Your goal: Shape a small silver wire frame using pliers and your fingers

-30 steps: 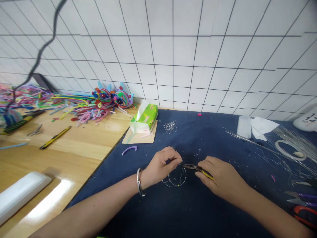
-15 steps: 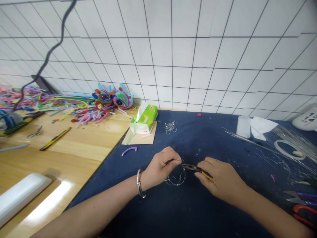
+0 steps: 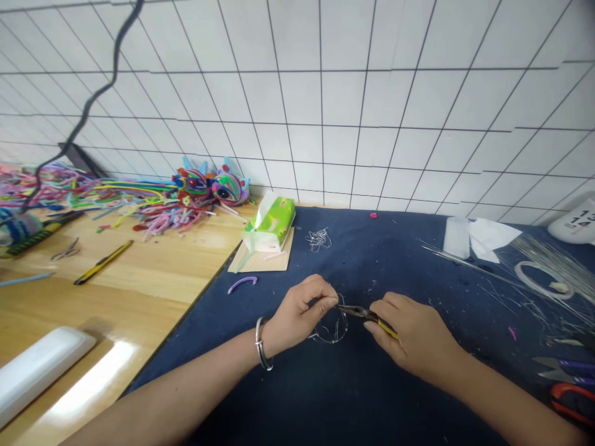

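Observation:
A thin wire ring (image 3: 333, 342) with small beads on it hangs below my left hand (image 3: 304, 308), whose thumb and forefinger pinch it near the top. My right hand (image 3: 409, 331) is wrapped round a pair of needle-nose pliers (image 3: 357, 311) with yellow handles. The pliers' tips point left and meet the wire right beside my left fingertips. Whether the jaws are clamped on the wire is too small to tell. A silver bracelet (image 3: 261, 344) circles my left wrist.
Behind my hands lie a tangle of wire bits (image 3: 318, 240) and a green tissue pack (image 3: 274, 222). A purple curved piece (image 3: 242, 283) is nearer. Long wires (image 3: 553, 266) and scissors (image 3: 564, 371) lie right. A yellow cutter knife (image 3: 103, 262) and colourful pipe cleaners (image 3: 171, 217) lie left.
The wire ring has shifted slightly, its lower edge a little higher than before. Both hands keep nearly the same place and the same hold.

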A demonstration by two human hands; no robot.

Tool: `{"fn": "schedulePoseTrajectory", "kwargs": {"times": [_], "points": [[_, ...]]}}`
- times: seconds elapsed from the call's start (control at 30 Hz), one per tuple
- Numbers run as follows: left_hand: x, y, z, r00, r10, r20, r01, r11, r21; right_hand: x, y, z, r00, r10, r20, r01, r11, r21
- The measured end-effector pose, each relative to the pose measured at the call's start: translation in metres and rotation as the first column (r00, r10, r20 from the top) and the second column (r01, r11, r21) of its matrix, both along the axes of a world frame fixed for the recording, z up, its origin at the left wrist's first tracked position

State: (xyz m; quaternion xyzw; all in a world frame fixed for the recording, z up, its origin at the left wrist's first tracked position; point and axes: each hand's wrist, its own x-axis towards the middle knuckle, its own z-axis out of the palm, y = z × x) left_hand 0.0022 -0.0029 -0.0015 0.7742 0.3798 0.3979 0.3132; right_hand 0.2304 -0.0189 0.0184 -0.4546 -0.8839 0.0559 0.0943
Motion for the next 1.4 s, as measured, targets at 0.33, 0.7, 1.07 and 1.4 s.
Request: {"fn": "schedulePoseTrajectory", "kwargs": {"times": [0.33,0.7,1.07,1.4], "points": [[0.003,-0.003,-0.006,0.998,0.033,0.054,-0.032,0.999,-0.014,-0.001,-0.004,0.004,0.999,0.013,0.052,-0.02,0.991,0.135],[0.005,-0.007,-0.008,0.985,0.046,0.164,-0.045,0.999,-0.005,-0.002,-0.006,0.004,1.0,0.012,0.012,-0.014,0.985,0.172],[0.004,-0.003,-0.017,0.974,0.056,0.218,-0.052,0.998,-0.024,-0.004,-0.008,0.004,0.999,0.009,-0.036,-0.001,0.978,0.208],[0.005,-0.004,-0.017,0.971,0.055,0.234,-0.051,0.998,-0.024,-0.005,-0.011,0.007,0.999,-0.008,-0.048,0.02,0.966,0.257]]}}
